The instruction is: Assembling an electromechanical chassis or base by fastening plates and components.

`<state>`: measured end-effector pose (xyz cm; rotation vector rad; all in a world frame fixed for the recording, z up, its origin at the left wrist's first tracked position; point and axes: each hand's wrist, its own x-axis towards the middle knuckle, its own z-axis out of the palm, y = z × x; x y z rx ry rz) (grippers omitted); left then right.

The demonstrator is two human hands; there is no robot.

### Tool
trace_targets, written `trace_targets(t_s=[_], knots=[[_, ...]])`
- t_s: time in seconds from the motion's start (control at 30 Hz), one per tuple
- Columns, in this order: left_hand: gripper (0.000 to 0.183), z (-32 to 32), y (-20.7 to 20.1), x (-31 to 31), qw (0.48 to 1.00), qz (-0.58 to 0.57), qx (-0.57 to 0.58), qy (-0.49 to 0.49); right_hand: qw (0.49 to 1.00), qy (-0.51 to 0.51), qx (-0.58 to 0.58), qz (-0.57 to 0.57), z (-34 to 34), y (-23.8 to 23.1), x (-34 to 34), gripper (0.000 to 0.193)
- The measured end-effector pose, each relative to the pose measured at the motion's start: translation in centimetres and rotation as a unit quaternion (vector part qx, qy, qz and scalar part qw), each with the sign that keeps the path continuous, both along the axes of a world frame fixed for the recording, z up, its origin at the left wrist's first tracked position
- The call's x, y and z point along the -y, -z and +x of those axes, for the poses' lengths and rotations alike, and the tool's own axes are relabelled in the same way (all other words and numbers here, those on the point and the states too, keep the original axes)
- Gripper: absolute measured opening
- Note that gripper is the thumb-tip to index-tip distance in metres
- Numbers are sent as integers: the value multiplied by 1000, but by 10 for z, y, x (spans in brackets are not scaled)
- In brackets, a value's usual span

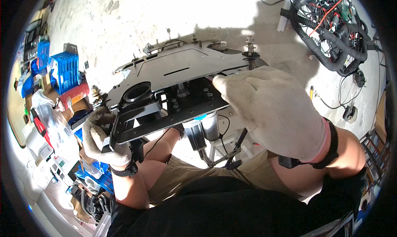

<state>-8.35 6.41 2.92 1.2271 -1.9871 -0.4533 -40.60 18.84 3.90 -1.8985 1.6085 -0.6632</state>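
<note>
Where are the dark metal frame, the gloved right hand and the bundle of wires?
Dark metal frame (171, 60), head view: flat top panel.
Gloved right hand (271, 102), head view: back of the glove.
Bundle of wires (328, 22), head view: tangled middle.

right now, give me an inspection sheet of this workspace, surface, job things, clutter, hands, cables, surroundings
Surface: pale concrete floor, stained, partly shadowed
Job's things: dark metal frame above the lap; silver cylinder beneath it
Clutter: blue crate, red cylinder, clear plastic bag, all at left
Hands: both gloved; left hand curled around the frame's near-left corner; right hand over its right end, grip hidden
Cables: tangled bundle, upper right
Surroundings: seemingly a dark rack, right rim
</note>
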Motion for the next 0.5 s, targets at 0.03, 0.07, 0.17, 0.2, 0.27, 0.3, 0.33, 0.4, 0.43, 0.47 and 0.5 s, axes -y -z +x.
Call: trace_targets(t_s=[0.03,0.07,0.17,0.2,0.27,0.3,0.33,0.4,0.43,0.47,0.5], knots=[[44,0,1,0,1000,-4,-4,6,1000,-1,0,0,-2,-4,1,34],[44,1,1,2,1000,-4,-4,6,999,2,0,42,-4,-7,1,36],[45,3,3,4,1000,10,-29,4,997,-3,-19,69,-3,-6,2,36],[46,2,3,4,1000,-1,-23,1,998,-10,-37,54,-2,-2,2,35],[46,1,2,4,1000,-14,-16,-3,999,-3,-23,27,3,7,2,33],[46,2,2,4,1000,-6,-9,-11,1000,5,-9,0,4,10,2,30],[45,2,1,3,1000,2,-2,-18,1000,3,-8,-1,4,12,1,30],[44,-3,-6,3,999,-1,27,-19,999,-20,-42,27,4,10,6,28],[43,-6,-8,2,998,-2,55,-16,999,-23,-42,26,4,8,7,28],[42,-5,-8,0,998,13,55,-28,999,-25,-37,16,4,7,8,27],[44,-6,-6,2,999,-3,36,-7,999,-26,-32,7,4,6,8,26]])
